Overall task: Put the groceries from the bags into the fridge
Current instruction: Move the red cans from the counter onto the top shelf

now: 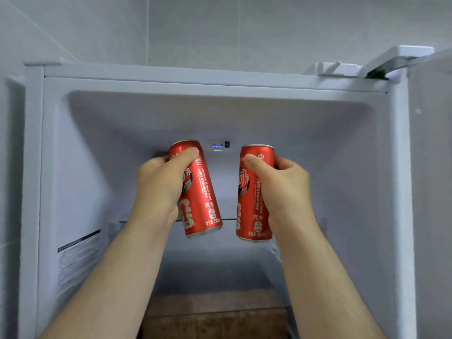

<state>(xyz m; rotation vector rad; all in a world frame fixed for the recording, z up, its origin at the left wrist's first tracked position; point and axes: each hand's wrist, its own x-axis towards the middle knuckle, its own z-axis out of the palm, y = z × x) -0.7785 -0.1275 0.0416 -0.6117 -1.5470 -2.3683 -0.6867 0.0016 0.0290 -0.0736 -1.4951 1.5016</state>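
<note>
I hold two tall red soda cans up inside the open white fridge [398,167]. My left hand [159,184] grips the left can [203,199], which tilts with its top leaning left. My right hand [281,187] grips the right can [252,216], which stands nearly upright. Both cans hang in the air in front of the top compartment, just above the front edge of a glass shelf [228,219]. The bags are out of view.
A small control panel with blue lights [221,145] sits on the fridge's back wall between the cans. A printed label [78,263] is stuck on the left inner wall. The fridge door hinge [381,69] shows at the top right. Grey tiled wall is above.
</note>
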